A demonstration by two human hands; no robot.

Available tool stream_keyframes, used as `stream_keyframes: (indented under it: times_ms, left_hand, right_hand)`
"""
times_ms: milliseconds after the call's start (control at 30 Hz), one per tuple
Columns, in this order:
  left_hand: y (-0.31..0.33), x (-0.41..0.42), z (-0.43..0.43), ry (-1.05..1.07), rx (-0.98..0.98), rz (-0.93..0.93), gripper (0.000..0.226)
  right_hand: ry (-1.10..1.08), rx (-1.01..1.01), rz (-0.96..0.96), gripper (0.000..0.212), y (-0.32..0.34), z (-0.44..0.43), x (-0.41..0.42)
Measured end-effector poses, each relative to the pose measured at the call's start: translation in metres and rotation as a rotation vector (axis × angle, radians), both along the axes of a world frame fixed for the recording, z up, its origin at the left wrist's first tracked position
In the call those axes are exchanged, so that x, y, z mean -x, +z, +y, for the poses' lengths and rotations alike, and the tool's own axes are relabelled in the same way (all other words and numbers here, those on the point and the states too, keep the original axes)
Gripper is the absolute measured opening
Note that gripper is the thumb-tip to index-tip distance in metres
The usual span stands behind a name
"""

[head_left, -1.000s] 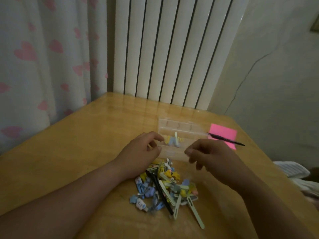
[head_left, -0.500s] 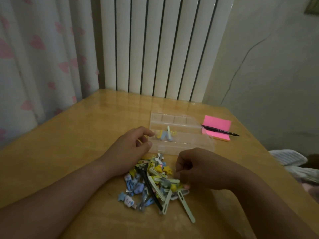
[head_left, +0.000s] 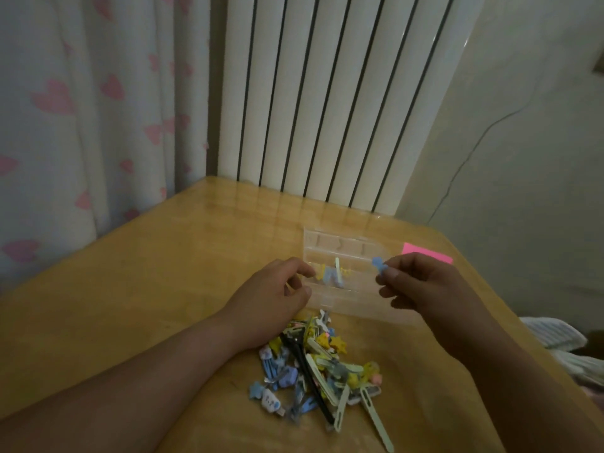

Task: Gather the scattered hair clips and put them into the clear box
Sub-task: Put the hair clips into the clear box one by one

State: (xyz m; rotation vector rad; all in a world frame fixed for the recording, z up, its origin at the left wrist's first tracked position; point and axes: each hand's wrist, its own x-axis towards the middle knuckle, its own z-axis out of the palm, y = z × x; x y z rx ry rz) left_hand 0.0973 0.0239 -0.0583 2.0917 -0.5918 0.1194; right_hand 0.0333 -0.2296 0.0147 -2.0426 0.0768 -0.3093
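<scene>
A heap of small hair clips [head_left: 318, 367], blue, yellow, pale green and one black, lies on the wooden table near me. Just beyond it stands the clear box [head_left: 340, 246], open, with a few clips [head_left: 333, 273] in a middle compartment. My right hand [head_left: 421, 282] hovers over the box's right part and pinches a small blue clip [head_left: 377, 263] between thumb and fingers. My left hand [head_left: 277, 295] rests at the box's left edge with curled fingers touching it; nothing shows inside that hand.
A pink sticky-note pad [head_left: 428, 255] lies right of the box, partly hidden by my right hand. A white radiator [head_left: 327, 109] and a heart-print curtain [head_left: 81, 125] stand behind the table. Striped cloth [head_left: 555, 338] lies off the table's right edge.
My right hand went down to the heap, took a blue clip and rose with it to above the box. My left hand stayed by the box's left edge.
</scene>
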Motion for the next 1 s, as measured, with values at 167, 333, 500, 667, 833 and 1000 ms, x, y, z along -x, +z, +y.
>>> stream_keyframes:
  times_ms: [167, 333, 500, 667, 833, 1000]
  left_hand:
    - [0.001, -0.003, -0.002, 0.005, 0.006, -0.007, 0.022]
    - [0.0, -0.003, -0.001, 0.0, 0.003, -0.015, 0.023]
    - [0.0, -0.004, -0.002, -0.002, 0.004, -0.006, 0.023]
    - [0.0, -0.004, -0.001, -0.004, -0.004, -0.005, 0.023]
    - [-0.001, -0.004, -0.001, 0.001, -0.009, -0.011, 0.023]
    - [-0.001, -0.004, -0.001, -0.004, -0.01, -0.012, 0.023]
  right_hand:
    - [-0.07, 0.055, 0.107, 0.007, 0.016, -0.006, -0.042]
    - [-0.107, 0.268, 0.212, 0.008, 0.023, 0.0, -0.083]
    - [-0.125, 0.426, 0.338, 0.013, 0.014, 0.012, -0.108]
    - [-0.185, 0.448, 0.376, 0.021, 0.001, 0.015, -0.12]
    - [-0.209, 0.492, 0.398, 0.018, -0.007, 0.02, -0.128]
    - [-0.202, 0.527, 0.401, 0.021, -0.011, 0.018, -0.127]
